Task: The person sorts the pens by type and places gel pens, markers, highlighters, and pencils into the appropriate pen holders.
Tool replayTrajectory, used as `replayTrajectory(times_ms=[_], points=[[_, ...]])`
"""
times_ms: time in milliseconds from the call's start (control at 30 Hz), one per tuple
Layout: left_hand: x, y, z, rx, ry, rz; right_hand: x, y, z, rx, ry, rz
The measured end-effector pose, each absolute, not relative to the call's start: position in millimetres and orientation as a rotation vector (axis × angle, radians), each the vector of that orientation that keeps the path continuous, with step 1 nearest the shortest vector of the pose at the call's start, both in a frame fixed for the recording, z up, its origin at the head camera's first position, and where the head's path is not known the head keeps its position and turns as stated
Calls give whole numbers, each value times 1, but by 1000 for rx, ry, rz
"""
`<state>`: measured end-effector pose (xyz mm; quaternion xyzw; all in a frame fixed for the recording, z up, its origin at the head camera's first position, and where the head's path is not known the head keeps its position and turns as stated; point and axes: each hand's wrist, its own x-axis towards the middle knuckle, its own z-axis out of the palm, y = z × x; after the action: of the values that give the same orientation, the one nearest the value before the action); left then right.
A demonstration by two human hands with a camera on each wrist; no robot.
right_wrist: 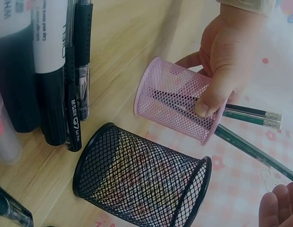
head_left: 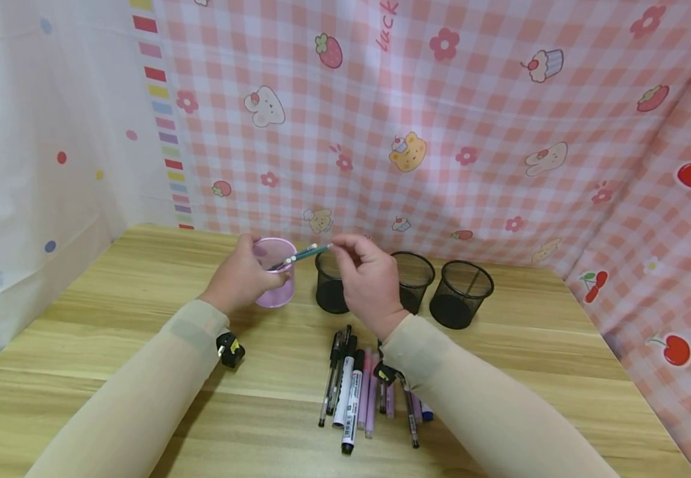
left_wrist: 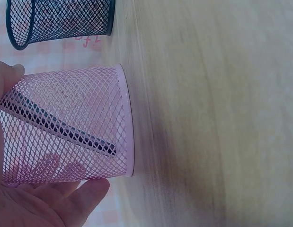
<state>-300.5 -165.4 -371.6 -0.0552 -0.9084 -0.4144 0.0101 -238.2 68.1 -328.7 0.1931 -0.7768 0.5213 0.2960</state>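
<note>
My left hand point(head_left: 240, 275) grips a pink mesh pen cup point(head_left: 276, 292) that stands on the table, the thumb on the near side in the right wrist view. Between its fingertips, my right hand point(head_left: 372, 279) pinches the upper end of a dark green pencil point(right_wrist: 250, 149). That pencil slants down into the pink cup. Two more pencils point(right_wrist: 253, 118) lean in the same cup, their eraser ends past the rim. Through the mesh in the left wrist view, the dark shafts point(left_wrist: 66, 130) reach toward the bottom of the cup.
Three black mesh cups stand in a row to the right: one point(head_left: 330, 295) partly behind my right hand, a middle one point(head_left: 413, 272) and an outer one point(head_left: 459, 299). Black pens, white markers point(head_left: 351, 405) and pink-purple highlighters point(head_left: 371, 401) lie in front. A checked cloth point(head_left: 470, 199) hangs behind.
</note>
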Motion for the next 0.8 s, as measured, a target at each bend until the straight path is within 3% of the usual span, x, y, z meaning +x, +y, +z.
replayTrajectory(times_ms=[800], points=[[-298, -163, -369, -152, -2837, -1295, -240, 62, -330, 477, -2189, 1402]])
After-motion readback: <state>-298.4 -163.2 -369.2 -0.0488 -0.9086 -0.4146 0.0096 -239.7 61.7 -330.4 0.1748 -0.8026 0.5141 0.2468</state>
